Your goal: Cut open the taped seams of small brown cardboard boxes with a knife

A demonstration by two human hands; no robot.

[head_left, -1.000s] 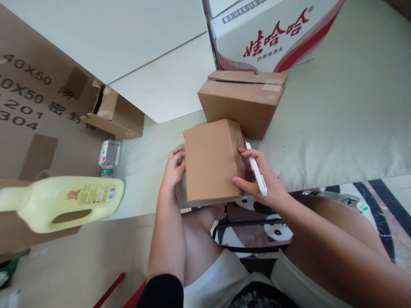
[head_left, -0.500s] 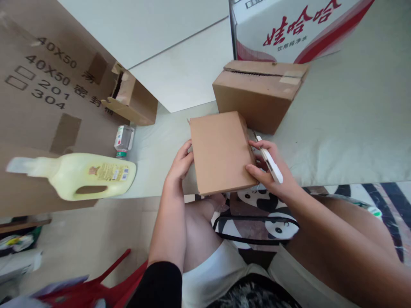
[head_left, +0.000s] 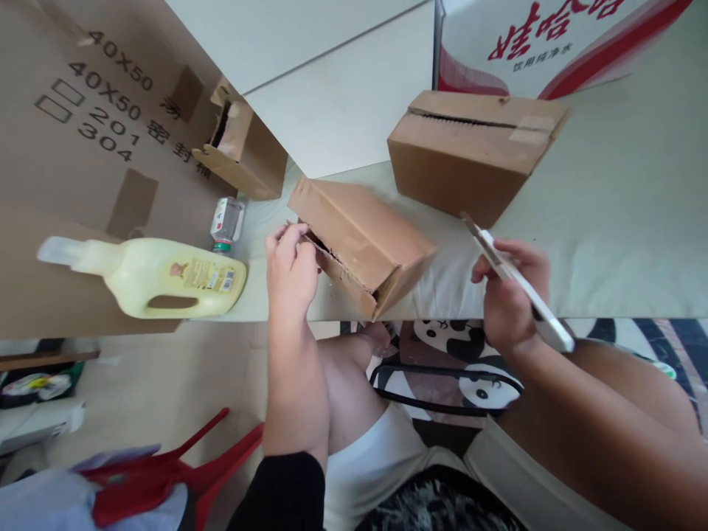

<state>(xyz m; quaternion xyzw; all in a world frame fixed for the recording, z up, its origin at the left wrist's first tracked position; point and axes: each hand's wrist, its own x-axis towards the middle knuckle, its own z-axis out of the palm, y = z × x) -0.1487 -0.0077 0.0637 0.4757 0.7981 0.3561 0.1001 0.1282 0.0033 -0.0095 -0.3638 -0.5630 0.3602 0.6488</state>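
Note:
A brown cardboard box [head_left: 365, 228] lies turned at an angle on the pale cloth-covered surface, its near-left side partly open along a dark gap. My left hand [head_left: 290, 262] grips the flap at that gap, fingers bent over the cardboard edge. To the right, apart from the box, my right hand [head_left: 512, 291] is closed around a white utility knife [head_left: 525, 291]. Its blade is out and points up and to the left, close in view to a second cardboard box [head_left: 464, 162] behind.
A yellow jug [head_left: 171, 276] and a small clear bottle [head_left: 228, 221] lie at left, near a small open carton [head_left: 251, 151] and a large printed carton [head_left: 60, 162]. A white-and-red box [head_left: 531, 51] stands at the back. A red chair [head_left: 221, 457] is at lower left.
The box has been turned and tipped, bringing its gapped side toward my left hand, which now holds the flap. My right hand has left the box and moved right with the knife.

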